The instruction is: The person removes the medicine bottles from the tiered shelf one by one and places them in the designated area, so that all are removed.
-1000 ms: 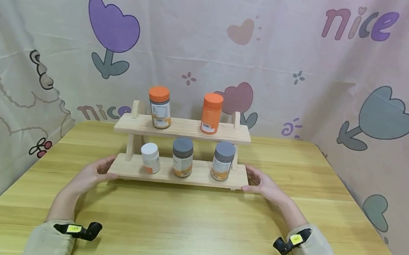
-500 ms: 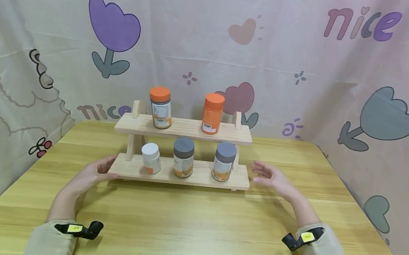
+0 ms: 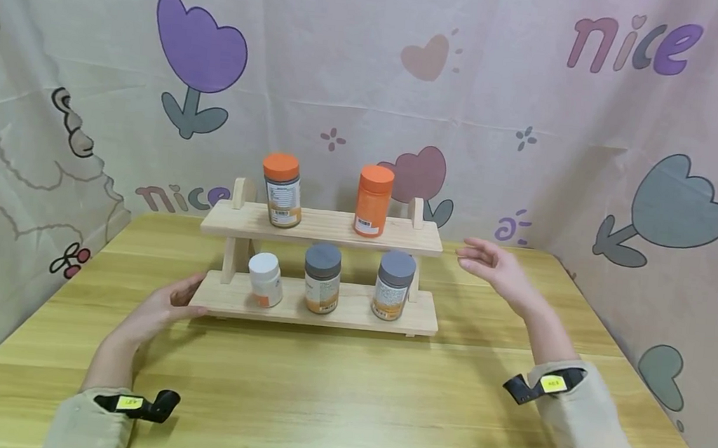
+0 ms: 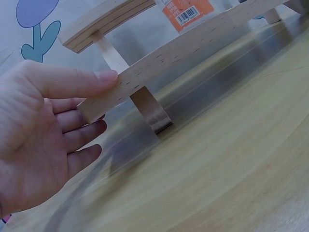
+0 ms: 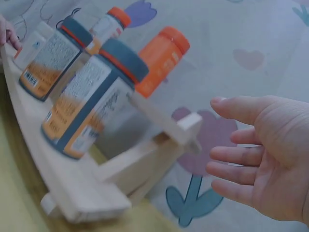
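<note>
A two-tier wooden display shelf [image 3: 352,306] stands on the table, bearing several upright jars. My left hand [image 3: 161,308] grips the left end of its lower board; in the left wrist view the thumb presses the front edge and the fingers curl behind the end. Off the shelf's right side, my right hand [image 3: 496,268] is raised at about upper-board height, holding nothing, its fingers loosely extended. On the lower board are a small white bottle [image 3: 265,280] and two grey-lidded jars, one in the middle [image 3: 321,279], one at right [image 3: 392,286].
On the upper board stand an orange-lidded jar [image 3: 282,191] at left and an all-orange jar [image 3: 373,203] at right. The wood-grain table [image 3: 332,405] reaches back to a printed cloth [image 3: 347,54], which also hangs along both sides.
My right hand has let go of the lower board's right end, drawn off to the right and risen. The left hand keeps its place, and shelf and jars have not moved.
</note>
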The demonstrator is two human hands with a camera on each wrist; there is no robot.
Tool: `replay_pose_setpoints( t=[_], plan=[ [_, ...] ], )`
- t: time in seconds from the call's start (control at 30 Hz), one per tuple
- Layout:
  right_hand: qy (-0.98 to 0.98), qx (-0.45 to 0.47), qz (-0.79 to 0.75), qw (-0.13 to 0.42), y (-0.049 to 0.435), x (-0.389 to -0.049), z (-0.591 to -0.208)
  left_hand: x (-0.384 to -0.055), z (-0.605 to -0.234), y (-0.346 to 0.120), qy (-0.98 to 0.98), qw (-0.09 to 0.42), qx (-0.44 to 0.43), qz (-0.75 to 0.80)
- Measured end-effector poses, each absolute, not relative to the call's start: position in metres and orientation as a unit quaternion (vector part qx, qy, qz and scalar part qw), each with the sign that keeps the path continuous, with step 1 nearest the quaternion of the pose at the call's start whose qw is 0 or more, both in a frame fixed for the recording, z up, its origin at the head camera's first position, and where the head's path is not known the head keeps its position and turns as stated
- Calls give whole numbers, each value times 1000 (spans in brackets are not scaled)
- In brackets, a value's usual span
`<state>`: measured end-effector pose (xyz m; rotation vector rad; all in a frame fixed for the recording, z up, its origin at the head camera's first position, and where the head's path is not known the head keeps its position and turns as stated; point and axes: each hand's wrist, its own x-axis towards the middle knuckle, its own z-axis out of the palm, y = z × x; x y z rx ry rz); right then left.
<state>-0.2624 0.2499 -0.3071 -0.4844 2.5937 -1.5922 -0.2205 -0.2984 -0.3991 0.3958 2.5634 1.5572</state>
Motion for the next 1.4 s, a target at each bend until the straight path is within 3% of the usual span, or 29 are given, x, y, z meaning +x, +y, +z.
replay_pose_setpoints(
  t=[0.7, 1.4],
  plan=[
    [830, -185, -527, 9, 163, -298, -241, -219, -402, -300, 834, 54, 137, 532],
    [826, -164, -539, -14, 109, -325, -251, -218, -403, -300, 832, 59, 130, 536]
  ],
)
